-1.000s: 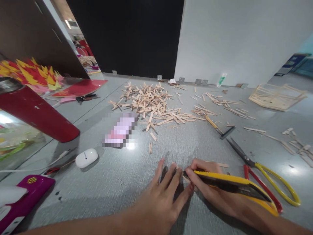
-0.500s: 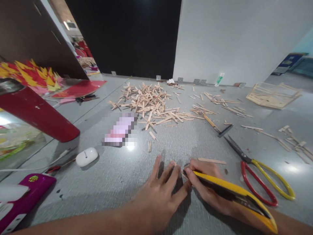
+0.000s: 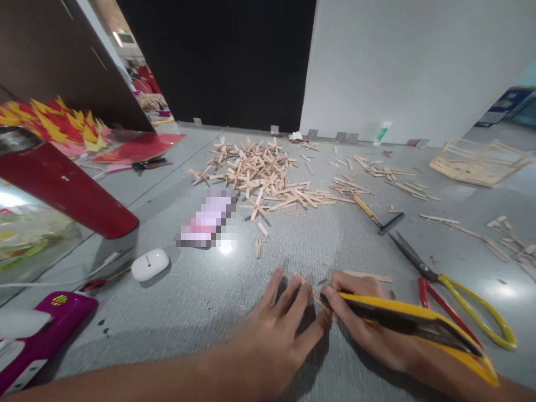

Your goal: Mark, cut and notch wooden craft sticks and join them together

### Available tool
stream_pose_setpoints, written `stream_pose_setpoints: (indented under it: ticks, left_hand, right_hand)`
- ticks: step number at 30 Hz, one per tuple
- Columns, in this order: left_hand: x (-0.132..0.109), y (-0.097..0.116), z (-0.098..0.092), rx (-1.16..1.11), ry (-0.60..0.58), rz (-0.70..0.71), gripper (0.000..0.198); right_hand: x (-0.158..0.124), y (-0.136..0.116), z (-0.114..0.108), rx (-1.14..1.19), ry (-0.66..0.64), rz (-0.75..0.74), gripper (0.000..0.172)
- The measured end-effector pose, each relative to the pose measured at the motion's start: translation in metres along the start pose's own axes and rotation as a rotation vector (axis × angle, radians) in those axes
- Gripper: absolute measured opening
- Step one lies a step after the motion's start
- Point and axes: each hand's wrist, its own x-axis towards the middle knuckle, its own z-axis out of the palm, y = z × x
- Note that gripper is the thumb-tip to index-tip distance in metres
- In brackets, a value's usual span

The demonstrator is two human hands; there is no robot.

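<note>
My left hand (image 3: 280,321) lies low over the grey table with its fingers spread, fingertips pressing on a narrow wooden craft stick (image 3: 315,293). Close beside it, my right hand (image 3: 355,307) grips a long yellow-and-black utility knife (image 3: 402,312) like a pen. The knife's front end meets the stick near my left fingers; its blade is hidden. Behind my right hand lies another craft stick (image 3: 372,276). Scissors (image 3: 431,273) with one red and one yellow handle rest to the right, blades pointing away and leftward.
A heap of craft sticks (image 3: 251,167) lies ahead, near a blurred-out pink phone-like object (image 3: 207,218). A white mouse (image 3: 149,264), purple device (image 3: 62,312) and red flask (image 3: 84,187) are left. Right stand a stick frame (image 3: 473,167) and a yellow-handled blade tool (image 3: 365,207).
The view has shifted slightly, so most things sit a little further right. The knife's rear end has swung right and now covers part of the scissors' red handle. Both hands keep their places at the stick.
</note>
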Motion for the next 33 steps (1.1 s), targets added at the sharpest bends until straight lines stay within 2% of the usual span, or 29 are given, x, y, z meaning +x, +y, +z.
stream_pose_setpoints:
  ticks: [9, 16, 24, 33]
  left_hand:
    - [0.002, 0.001, -0.002, 0.029, 0.013, 0.003, 0.061]
    - [0.002, 0.001, -0.001, 0.02, 0.003, 0.0, 0.064]
    - [0.003, 0.003, -0.002, 0.038, 0.0, -0.017, 0.058]
    - [0.004, 0.007, -0.006, 0.037, -0.05, -0.044, 0.06]
  right_hand:
    - [0.006, -0.001, -0.003, 0.04, -0.056, 0.115, 0.038]
    - [0.007, 0.0, -0.002, 0.078, -0.05, 0.128, 0.038]
    - [0.001, 0.002, 0.006, 0.016, 0.015, -0.01, 0.035]
    - [-0.003, 0.007, 0.009, -0.008, 0.009, -0.067, 0.037]
